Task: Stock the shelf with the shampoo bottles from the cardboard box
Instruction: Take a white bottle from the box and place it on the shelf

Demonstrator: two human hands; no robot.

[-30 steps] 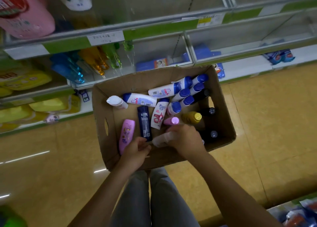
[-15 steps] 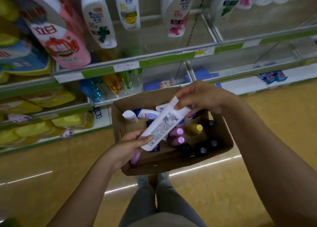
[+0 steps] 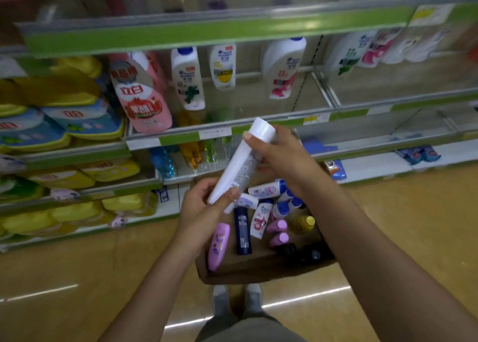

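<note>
The white tube bottle [image 3: 241,164] is held in the air above the cardboard box [image 3: 261,273], tilted, with its cap end pointing to about 1 o'clock. The right hand [image 3: 280,155] is closed around its upper part, just under the cap. The left hand [image 3: 204,207] pinches its lower end between thumb and fingers. In the box, at 6 o'clock from the tube, lie a purple bottle [image 3: 219,246], a dark blue bottle [image 3: 243,232] and several white bottles with blue caps [image 3: 267,189]. The shelf [image 3: 214,135] with a green strip is behind, at 12 o'clock.
</note>
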